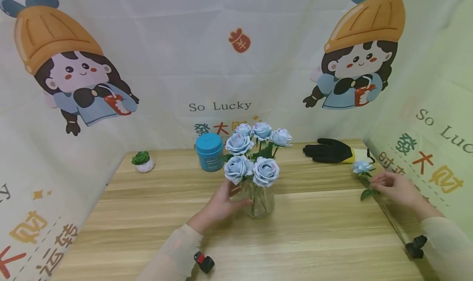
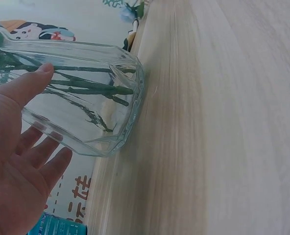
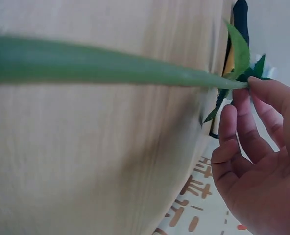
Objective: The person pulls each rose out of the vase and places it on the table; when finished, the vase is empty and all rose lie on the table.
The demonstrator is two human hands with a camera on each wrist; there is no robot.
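Observation:
A clear glass vase with several pale blue roses stands at mid-table. My left hand holds the vase from its left side, thumb across the front and fingers around the far side. Green stems show through the glass in the left wrist view. At the right, my right hand pinches the stem of a single blue rose between thumb and fingertips, just below its leaves. The long stem slants down toward my right wrist, with the bloom pointing away from me.
A blue lidded tub stands behind the vase, to its left. Farther left is a small potted plant. A black glove with a yellow and white cuff lies at the back right. Printed cloth hangs behind the wooden table.

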